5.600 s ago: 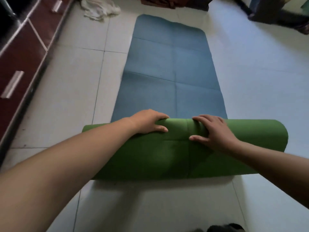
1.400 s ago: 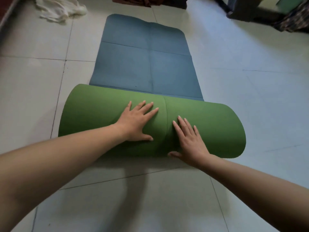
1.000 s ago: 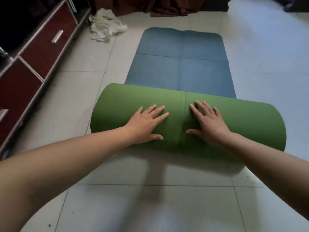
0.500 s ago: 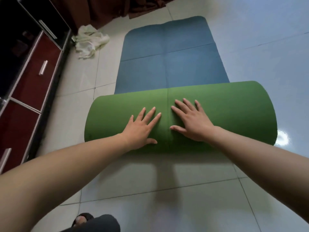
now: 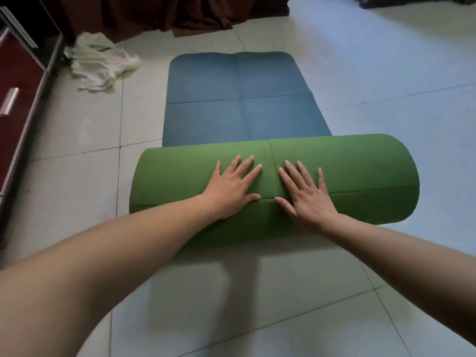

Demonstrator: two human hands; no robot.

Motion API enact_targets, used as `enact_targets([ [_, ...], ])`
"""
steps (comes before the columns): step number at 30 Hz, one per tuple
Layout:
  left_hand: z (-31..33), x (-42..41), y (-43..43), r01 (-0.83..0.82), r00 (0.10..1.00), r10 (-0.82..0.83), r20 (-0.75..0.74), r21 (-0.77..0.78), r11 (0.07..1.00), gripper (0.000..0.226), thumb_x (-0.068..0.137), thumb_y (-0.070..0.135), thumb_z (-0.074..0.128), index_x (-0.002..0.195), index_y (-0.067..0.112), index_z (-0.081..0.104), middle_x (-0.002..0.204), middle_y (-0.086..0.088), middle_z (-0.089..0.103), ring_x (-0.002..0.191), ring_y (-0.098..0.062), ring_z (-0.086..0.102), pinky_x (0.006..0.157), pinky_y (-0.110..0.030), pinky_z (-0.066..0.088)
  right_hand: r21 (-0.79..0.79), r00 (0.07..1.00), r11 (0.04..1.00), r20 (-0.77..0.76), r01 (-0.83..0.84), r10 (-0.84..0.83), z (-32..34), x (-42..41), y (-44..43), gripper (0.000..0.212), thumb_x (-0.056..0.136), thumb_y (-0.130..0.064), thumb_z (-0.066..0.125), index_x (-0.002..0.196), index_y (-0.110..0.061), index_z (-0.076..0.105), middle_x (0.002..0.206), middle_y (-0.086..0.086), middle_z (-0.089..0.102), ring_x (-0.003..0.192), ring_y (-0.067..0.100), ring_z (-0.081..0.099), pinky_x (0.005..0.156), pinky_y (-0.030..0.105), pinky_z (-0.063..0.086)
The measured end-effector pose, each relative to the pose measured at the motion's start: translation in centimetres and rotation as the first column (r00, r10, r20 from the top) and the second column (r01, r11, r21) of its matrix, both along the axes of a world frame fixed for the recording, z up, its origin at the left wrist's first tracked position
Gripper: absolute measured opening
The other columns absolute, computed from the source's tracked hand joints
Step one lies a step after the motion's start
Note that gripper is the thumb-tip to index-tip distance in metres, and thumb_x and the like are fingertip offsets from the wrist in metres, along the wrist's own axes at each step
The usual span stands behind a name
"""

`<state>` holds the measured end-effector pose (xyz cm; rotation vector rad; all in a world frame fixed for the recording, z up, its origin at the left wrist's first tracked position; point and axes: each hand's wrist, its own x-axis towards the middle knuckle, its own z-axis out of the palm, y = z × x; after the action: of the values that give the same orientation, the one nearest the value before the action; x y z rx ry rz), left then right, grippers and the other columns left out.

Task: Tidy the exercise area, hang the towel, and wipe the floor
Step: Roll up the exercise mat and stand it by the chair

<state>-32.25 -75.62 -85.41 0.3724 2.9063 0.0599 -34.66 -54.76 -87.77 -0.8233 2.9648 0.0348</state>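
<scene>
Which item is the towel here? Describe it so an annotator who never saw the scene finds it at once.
Start from the exercise mat, blue where it lies flat and green where it is rolled under the left hand and right hand. Look past its far left corner toward the dark red cabinet. The towel is the crumpled off-white heap on the pale tiles there, the only loose cloth lying on the floor.

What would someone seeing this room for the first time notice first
The eye lands first on the fat green roll of the exercise mat across the middle of the view, with the left hand and right hand pressed flat on it side by side. Beyond the roll, the mat's blue unrolled part lies flat on the pale tiled floor. A crumpled white towel lies at far left, near a dark red cabinet.
</scene>
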Motion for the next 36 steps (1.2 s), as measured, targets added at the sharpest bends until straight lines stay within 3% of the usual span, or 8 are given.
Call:
enact_targets([
  [8,-1.3,-0.3,0.1,-0.058,0.995,0.065,-0.069,0.105,0.993,0.067,0.094,0.059,0.021,0.150,0.027,0.002,0.159,0.003,-0.005,0.146,-0.019,-0.006,0.110,-0.061,-0.005,0.026,0.990,0.993,0.079,0.113,-0.114,1.9,-2.4,-2.5,0.083,0.076,-0.066,-0.004,0.149,-0.027,0.002,0.157,-0.007,-0.007,0.144,0.016,-0.009,0.112,0.052,-0.007],
  [14,-3.5,-0.2,-2.6,0.096,0.993,-0.093,-0.074,0.034,0.995,0.066,0.091,0.062,0.014,0.149,0.035,-0.005,0.158,0.005,-0.010,0.146,-0.014,-0.008,0.115,-0.052,-0.003,0.054,0.999,0.998,0.036,0.020,-0.022,-0.3,-1.1,-0.9,0.078,0.081,-0.062,-0.001,0.149,-0.025,0.005,0.157,-0.005,-0.005,0.143,0.015,-0.013,0.112,0.049,-0.010],
  [17,-4.1,-0.8,-3.1,0.014,0.998,-0.012,-0.057,0.029,0.999,0.065,0.089,0.060,0.009,0.148,0.037,-0.004,0.158,0.004,-0.011,0.146,-0.015,-0.009,0.116,-0.051,-0.003,0.026,1.000,1.000,0.031,0.001,-0.002,-1.5,-3.1,-1.5,0.077,0.083,-0.060,0.003,0.149,-0.022,0.011,0.158,-0.003,0.001,0.144,0.018,-0.006,0.112,0.050,-0.009],
  [21,-3.4,-1.7,-3.6,-0.090,0.995,0.090,-0.032,-0.001,0.996,0.059,0.094,0.058,0.017,0.147,0.042,-0.004,0.158,0.007,-0.009,0.146,-0.016,-0.008,0.114,-0.053,-0.002,-0.008,0.998,0.999,0.047,-0.048,0.048,-2.1,-8.8,-2.9,0.078,0.081,-0.062,-0.003,0.149,-0.024,0.005,0.158,-0.007,-0.006,0.144,0.017,-0.011,0.111,0.052,-0.011],
  [28,-1.8,-3.9,-1.5,-0.311,0.950,0.311,-0.003,0.016,0.950,0.071,0.082,0.066,0.004,0.148,0.039,-0.001,0.158,0.010,-0.011,0.145,-0.014,-0.013,0.114,-0.056,-0.003,-0.212,0.979,0.962,0.069,-0.172,0.191,0.1,-15.6,-4.2,0.064,0.094,-0.054,0.017,0.149,-0.021,0.009,0.158,-0.002,0.005,0.145,0.018,0.003,0.115,0.050,0.002],
  [33,-3.1,-5.7,0.7,-0.418,0.908,0.417,0.028,0.039,0.908,0.070,0.079,0.066,-0.001,0.145,0.045,-0.006,0.157,0.013,-0.015,0.143,-0.010,-0.018,0.110,-0.058,-0.009,-0.229,0.948,0.933,0.091,-0.278,0.305,0.2,-14.8,-3.7,0.070,0.092,-0.058,0.012,0.148,-0.017,0.013,0.157,0.002,0.014,0.144,0.021,0.011,0.114,0.047,0.007],
  [36,-4.7,-7.2,0.3,-0.432,0.902,0.431,0.026,0.036,0.901,0.069,0.077,0.065,-0.003,0.144,0.047,-0.004,0.158,0.012,-0.011,0.144,-0.011,-0.014,0.112,-0.058,-0.006,-0.188,0.941,0.937,0.114,-0.294,0.318,-0.7,-13.9,-3.3,0.083,0.082,-0.061,-0.002,0.147,-0.014,0.020,0.156,0.005,0.018,0.144,0.023,0.014,0.114,0.049,0.007],
])
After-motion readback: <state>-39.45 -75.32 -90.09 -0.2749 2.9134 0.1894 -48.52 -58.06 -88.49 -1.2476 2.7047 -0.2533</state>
